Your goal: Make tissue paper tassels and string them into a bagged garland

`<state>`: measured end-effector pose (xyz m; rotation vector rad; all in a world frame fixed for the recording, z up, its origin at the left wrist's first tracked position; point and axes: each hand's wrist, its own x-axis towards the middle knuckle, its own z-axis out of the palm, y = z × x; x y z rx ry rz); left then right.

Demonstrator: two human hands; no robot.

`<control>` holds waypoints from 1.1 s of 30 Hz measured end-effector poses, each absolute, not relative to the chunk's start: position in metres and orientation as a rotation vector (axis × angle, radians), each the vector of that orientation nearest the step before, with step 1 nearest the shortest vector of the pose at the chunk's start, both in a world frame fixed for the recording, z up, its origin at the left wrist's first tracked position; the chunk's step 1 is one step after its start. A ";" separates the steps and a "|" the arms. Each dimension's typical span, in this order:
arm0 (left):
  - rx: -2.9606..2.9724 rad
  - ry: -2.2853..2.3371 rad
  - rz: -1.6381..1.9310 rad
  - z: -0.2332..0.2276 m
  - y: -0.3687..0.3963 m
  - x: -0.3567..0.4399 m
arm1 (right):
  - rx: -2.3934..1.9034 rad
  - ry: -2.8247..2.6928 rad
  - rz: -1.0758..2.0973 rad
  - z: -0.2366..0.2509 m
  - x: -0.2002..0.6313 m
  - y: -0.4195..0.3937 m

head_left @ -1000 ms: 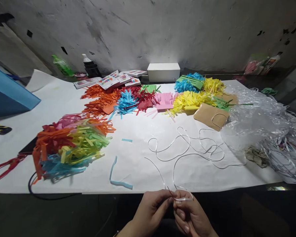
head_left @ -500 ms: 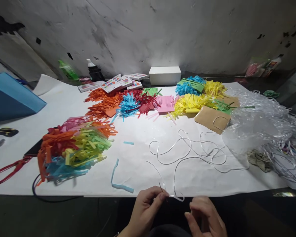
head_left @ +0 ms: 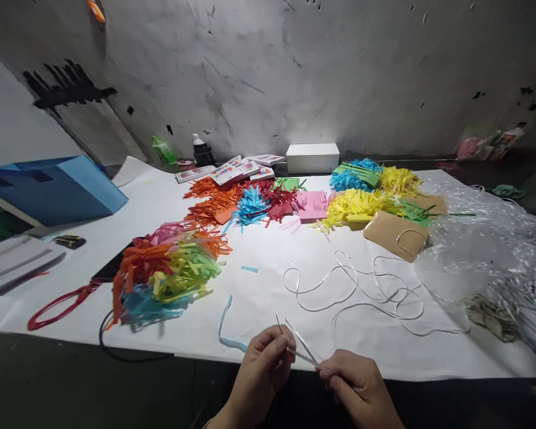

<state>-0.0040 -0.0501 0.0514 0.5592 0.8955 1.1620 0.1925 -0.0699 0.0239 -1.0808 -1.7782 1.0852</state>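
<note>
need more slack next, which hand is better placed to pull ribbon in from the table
Probably the right hand. It pinches the ribbon on the side running out to the loose loops, while the left hand pinches the short free end.

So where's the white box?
In the head view the white box sits at the far edge of the table, against the wall, just right of the small printed cards and behind the pink paper fringe.

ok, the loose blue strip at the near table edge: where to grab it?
Take the blue strip at its raised far end, from above. That end curls up off the white sheet, so fingers can close on both faces; the near end seems to lie flat by the left hand.
</note>
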 end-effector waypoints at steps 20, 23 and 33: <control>0.402 0.809 1.749 0.097 0.022 -0.051 | -1.840 -1.680 0.077 0.022 0.358 -0.054; 0.637 0.816 1.671 0.094 0.018 -0.024 | -1.714 -1.684 0.029 0.048 0.319 -0.047; 1.155 0.681 1.232 0.029 0.010 0.044 | -1.049 -1.374 1.091 0.058 0.169 -0.008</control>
